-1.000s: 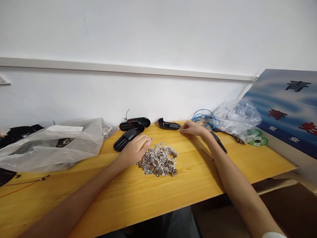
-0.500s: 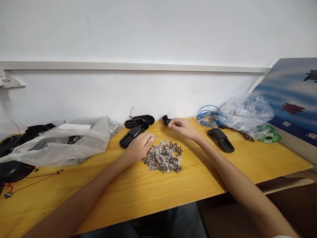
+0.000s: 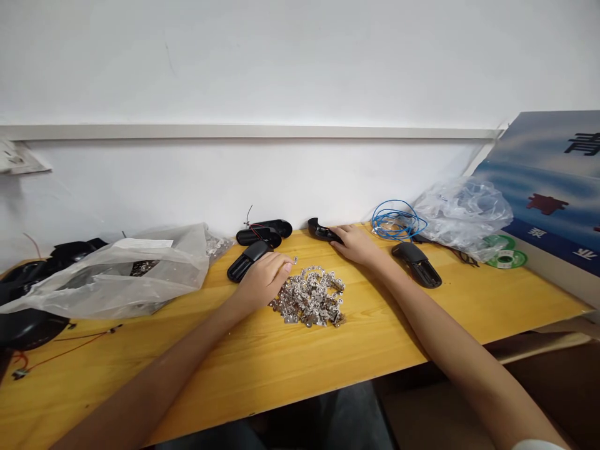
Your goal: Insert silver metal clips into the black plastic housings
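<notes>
"Silver metal pieces [image 3: 309, 299] lie heaped nearest. Your left hand [image 3: 265, 279]?"

"Pinching one small piece [image 3: 295, 259], just past them."

"Your right hand [image 3: 357, 245]?"

"Touching the black case [image 3: 320, 230] near the wall [image 3: 187, 181]; can't tell if it grips. Probably taking hold; lifting would need closed fingers."

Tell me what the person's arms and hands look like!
The left hand and right hand wear no gloves. The left forearm and right forearm look bare, with no watch visible. A bit of whitish sleeve shows on the right arm.
</notes>
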A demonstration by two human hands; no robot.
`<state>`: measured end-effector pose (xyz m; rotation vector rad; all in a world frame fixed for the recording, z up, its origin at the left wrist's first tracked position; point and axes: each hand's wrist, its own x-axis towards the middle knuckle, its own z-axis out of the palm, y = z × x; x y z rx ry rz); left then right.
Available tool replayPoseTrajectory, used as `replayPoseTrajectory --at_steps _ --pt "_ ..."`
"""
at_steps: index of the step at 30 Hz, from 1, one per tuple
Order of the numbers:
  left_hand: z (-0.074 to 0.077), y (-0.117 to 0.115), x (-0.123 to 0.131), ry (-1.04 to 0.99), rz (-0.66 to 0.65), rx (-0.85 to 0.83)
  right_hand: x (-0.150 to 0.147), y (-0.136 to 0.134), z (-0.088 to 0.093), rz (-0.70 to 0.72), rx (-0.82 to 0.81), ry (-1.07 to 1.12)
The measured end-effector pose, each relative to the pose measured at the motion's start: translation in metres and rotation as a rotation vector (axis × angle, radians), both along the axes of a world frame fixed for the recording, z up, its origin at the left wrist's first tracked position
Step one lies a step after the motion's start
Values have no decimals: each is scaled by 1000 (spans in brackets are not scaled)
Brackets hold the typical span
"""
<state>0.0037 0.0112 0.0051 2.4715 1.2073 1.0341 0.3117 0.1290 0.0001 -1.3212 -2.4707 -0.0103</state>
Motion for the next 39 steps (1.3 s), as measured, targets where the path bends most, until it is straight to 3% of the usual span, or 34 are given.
replayPoseTrajectory --at_steps 5,9,13,16,20,25,31,35,39 --pt "2 -2 -1 -1 21 75 -10 -11 11 -137 -41 45" --pt "1 -4 -5 -10 86 120 -15 -20 18 -192 -49 235" --pt "-5 -4 -10 -152 176 101 -31 -31 22 -82 -77 551" --pt "-6 -5 -7 -340 232 -1 -58 -47 22 70 -189 842" --pt "1 -13 7 -530 126 -216 -95 -81 19 279 -344 1056" --pt "7 -19 18 -808 91 -395 -105 -106 23 380 -272 845" --pt "4 -5 0 -940 242 -445 -72 -66 14 249 -421 722" --pt "-7 6 -10 -1008 301 -490 -59 -44 -2 299 -453 510" --pt "-15 12 -10 -1075 256 -469 -60 -42 -7 392 -495 482"
